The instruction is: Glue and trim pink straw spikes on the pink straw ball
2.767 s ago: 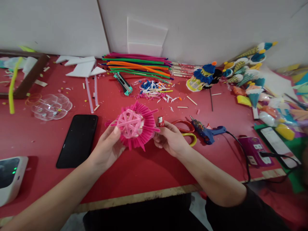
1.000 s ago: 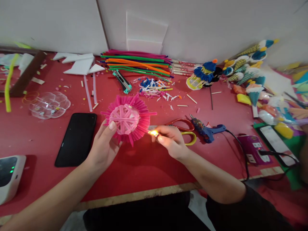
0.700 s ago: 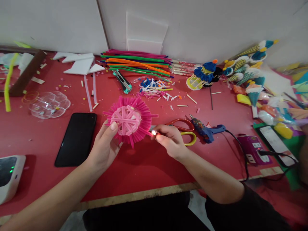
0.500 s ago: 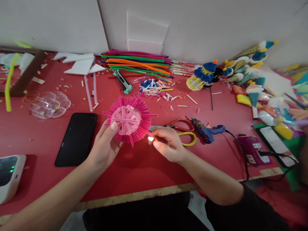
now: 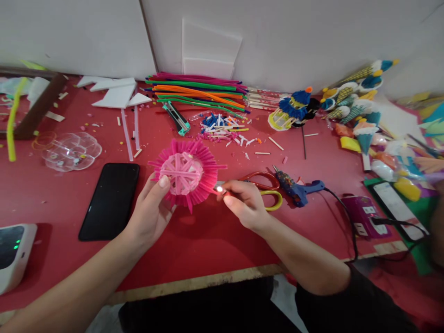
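Observation:
A round craft piece (image 5: 182,173) has a light pink woven centre and a bright pink pleated fringe of strips. My left hand (image 5: 152,203) grips its lower left side, thumb over the centre's edge. In my right hand (image 5: 244,203) is a lit lighter (image 5: 224,192), mostly hidden by the fingers. Its small flame glows close by the fringe's lower right edge; whether it touches cannot be made out. Behind my right hand lie scissors (image 5: 274,200) with one red and one yellow handle loop.
Right of the scissors lies a blue glue gun (image 5: 298,188), its cord running to a purple power socket box (image 5: 364,216). A black phone (image 5: 110,201) is at left. Farther back are a utility knife (image 5: 176,118), pipe cleaners (image 5: 199,92) and a blue-topped craft figure (image 5: 293,108).
My right hand has shifted slightly right, and the flame now sits a little higher and farther right along the fringe. My left hand and the craft piece have stayed nearly still.

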Action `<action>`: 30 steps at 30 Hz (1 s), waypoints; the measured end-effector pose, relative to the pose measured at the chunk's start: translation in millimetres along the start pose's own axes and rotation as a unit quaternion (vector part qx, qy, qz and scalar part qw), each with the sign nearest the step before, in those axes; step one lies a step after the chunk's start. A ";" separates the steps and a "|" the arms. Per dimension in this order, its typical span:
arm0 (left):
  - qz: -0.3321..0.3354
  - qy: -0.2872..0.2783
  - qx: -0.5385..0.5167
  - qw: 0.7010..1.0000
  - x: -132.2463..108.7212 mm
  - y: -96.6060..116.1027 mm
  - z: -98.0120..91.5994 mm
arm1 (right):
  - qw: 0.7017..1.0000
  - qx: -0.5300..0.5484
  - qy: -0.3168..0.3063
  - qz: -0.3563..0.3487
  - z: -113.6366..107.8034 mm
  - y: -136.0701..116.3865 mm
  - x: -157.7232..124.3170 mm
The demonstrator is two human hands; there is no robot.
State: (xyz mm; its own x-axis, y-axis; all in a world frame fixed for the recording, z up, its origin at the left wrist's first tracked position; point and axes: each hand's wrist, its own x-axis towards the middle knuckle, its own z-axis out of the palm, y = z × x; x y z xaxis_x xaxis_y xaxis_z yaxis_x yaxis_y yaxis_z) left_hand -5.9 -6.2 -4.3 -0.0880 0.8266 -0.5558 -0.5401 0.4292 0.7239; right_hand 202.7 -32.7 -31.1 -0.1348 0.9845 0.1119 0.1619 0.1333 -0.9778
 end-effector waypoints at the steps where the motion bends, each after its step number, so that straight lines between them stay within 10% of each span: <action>1: 0.001 -0.001 -0.003 1.000 0.1 0.2 0.4 | 1.000 0.007 -0.001 0.001 -0.4 1.4 -0.5; 30: -0.028 -0.056 0.023 0.998 3.9 -1.7 -4.3 | 0.986 0.159 -0.009 0.046 3.3 13.4 1.8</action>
State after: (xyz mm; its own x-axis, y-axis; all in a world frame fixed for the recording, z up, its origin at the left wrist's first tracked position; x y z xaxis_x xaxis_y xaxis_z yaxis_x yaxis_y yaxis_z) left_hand -9.0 -5.3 -9.5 0.0367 0.8348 -0.5493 -0.5016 0.4908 0.7124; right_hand 201.4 -29.5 -44.6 -0.1521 0.9882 0.0196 -0.1407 -0.0020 -0.9901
